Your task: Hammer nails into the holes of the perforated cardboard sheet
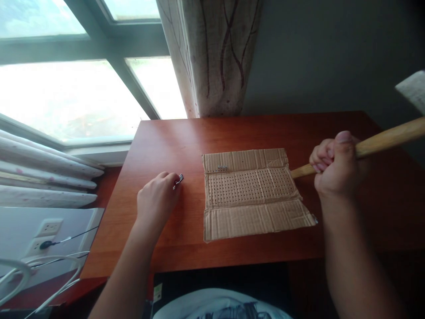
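Note:
My left hand (158, 195) is closed over the left part of the table, its fingertips pinching small dark-and-silver metal pieces (180, 179) whose kind I cannot make out. To its right lies a creased sheet of cardboard (242, 221) with rows of small holes across its middle band. Several tiny silvery pieces (222, 168) stand near the sheet's upper left. My right hand (338, 164) grips a long wooden-handled tool (392, 136), raised at a slant on the right. The handle's lower end reaches the cardboard's right edge. A pale, flat-sided head shows partly at the frame's right border.
The reddish-brown wooden table (172, 239) has its back edge near a patterned curtain (222, 57) and a dark wall. On the left are a bright window (66, 97), a wall socket (49, 227) with a black plug, and white cables (66, 283).

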{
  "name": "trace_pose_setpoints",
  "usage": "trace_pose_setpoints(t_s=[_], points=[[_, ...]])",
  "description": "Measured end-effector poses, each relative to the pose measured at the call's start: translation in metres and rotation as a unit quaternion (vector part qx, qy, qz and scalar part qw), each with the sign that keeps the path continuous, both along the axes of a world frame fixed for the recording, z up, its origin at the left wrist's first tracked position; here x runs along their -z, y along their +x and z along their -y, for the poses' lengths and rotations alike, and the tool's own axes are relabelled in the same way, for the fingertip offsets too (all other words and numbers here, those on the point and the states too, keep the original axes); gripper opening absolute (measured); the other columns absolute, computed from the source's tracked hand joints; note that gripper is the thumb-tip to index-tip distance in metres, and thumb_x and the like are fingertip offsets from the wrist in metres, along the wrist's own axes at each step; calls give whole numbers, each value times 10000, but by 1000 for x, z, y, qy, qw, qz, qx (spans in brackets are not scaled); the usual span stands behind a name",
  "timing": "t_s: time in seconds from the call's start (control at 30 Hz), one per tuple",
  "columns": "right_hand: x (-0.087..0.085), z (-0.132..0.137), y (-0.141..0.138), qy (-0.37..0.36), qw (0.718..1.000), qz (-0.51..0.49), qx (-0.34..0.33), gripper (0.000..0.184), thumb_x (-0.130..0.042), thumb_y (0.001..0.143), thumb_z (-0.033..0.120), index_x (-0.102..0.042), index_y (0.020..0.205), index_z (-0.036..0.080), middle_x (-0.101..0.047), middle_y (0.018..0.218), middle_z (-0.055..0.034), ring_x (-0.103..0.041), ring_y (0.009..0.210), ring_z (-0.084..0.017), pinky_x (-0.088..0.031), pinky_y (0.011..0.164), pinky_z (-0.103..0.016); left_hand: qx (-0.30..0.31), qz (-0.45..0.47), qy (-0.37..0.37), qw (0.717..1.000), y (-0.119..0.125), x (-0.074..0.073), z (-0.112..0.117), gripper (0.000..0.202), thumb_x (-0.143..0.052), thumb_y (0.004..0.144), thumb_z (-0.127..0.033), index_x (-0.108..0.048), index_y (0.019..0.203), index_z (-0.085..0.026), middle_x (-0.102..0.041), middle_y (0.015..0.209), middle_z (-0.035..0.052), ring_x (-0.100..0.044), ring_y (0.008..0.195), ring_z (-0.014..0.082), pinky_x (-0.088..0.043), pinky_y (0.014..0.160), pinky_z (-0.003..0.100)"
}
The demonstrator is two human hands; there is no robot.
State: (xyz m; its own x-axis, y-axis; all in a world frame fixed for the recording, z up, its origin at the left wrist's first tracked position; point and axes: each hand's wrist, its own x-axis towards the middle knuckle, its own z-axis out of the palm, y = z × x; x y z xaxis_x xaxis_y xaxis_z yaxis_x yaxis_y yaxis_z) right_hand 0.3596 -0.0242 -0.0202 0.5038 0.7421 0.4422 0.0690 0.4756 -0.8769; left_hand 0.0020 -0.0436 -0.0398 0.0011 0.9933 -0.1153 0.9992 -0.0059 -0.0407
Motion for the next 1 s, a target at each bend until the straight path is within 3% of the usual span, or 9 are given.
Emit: trace_pose_setpoints(t_s=[1.0], points=[[0, 0, 0, -2, 1000, -12, 3, 532, -713, 814, 433, -336, 503, 223, -293, 409, 87, -235, 313, -47, -138, 314, -231, -7, -22, -12, 1000, 4, 4, -3, 378, -401, 1012, -437, -735, 997, -259, -751, 1117, 88, -717, 843, 266, -370, 584, 308]])
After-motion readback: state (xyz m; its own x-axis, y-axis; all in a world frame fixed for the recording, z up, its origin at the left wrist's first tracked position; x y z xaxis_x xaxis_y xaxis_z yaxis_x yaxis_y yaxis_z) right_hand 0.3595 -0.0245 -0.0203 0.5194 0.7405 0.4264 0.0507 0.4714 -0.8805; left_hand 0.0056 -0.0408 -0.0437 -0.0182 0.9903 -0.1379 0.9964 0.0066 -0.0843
